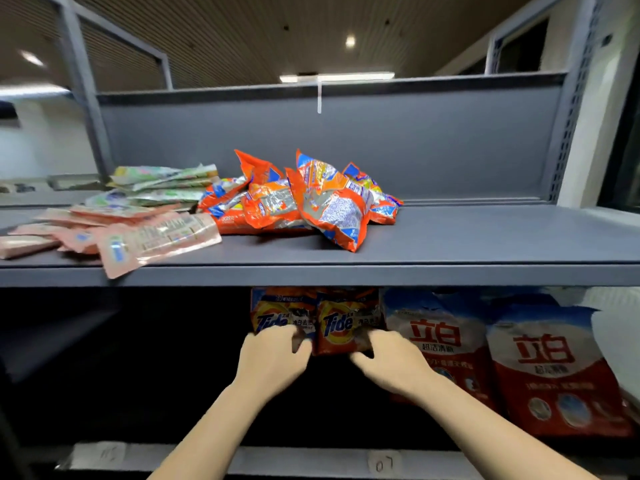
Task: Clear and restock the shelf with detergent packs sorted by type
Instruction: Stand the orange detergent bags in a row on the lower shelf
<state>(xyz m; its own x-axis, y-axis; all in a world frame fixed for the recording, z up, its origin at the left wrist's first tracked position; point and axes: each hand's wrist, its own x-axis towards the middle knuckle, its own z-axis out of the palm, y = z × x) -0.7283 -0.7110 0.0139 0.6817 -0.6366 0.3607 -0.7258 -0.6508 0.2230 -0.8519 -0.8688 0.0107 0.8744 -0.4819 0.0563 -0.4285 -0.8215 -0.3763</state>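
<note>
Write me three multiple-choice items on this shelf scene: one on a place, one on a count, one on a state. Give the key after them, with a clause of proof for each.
1. Where does the orange pile of packs lie?
A. On the upper shelf board
B. On the lower shelf
C. On the floor

2. How many Tide packs stand upright on the lower shelf?
A. One
B. Two
C. Four

3. What are the two hands doing?
A. Hanging idle
B. Resting flat on the upper board
C. Reaching to the Tide packs with curled fingers

Key:
1 A: the pile rests on the upper shelf board, right of the pink packs and green packs.
2 B: a left Tide pack and a right Tide pack stand side by side, left of the red and white bags.
3 C: the left hand and the right hand curl at the packs' lower edges.
</note>
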